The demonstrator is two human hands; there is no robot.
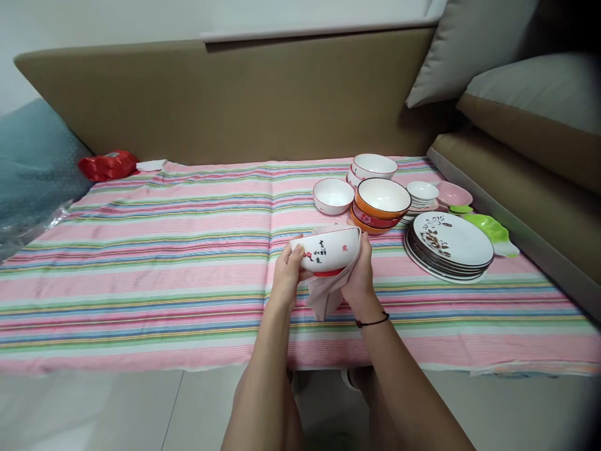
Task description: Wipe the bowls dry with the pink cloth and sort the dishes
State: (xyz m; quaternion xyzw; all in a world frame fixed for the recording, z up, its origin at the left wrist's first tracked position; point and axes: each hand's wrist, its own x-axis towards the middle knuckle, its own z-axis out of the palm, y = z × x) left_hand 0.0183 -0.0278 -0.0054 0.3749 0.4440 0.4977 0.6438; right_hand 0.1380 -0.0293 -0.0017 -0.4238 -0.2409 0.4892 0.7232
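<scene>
A white bowl [335, 246] with a red foot, dark characters and a small red flower is held tilted above the striped cloth, its outer side facing me. My left hand [287, 268] grips its left end, thumb on the outside. My right hand [360, 269] is closed on the right end with a pinkish cloth [325, 299] between palm and bowl; the cloth hangs below. Just beyond stand a single white bowl [333, 195] with a red rim and a stack of orange and red bowls [382, 199]. The inside of the held bowl is hidden.
More white bowls [375, 165] are stacked behind. To the right are plates [451, 241], small white dishes [421, 191], a pink bowl [454, 193] and a green leaf-shaped dish [493, 233]. A red package [110, 166] lies far left. Cushions [535, 94] border the right side.
</scene>
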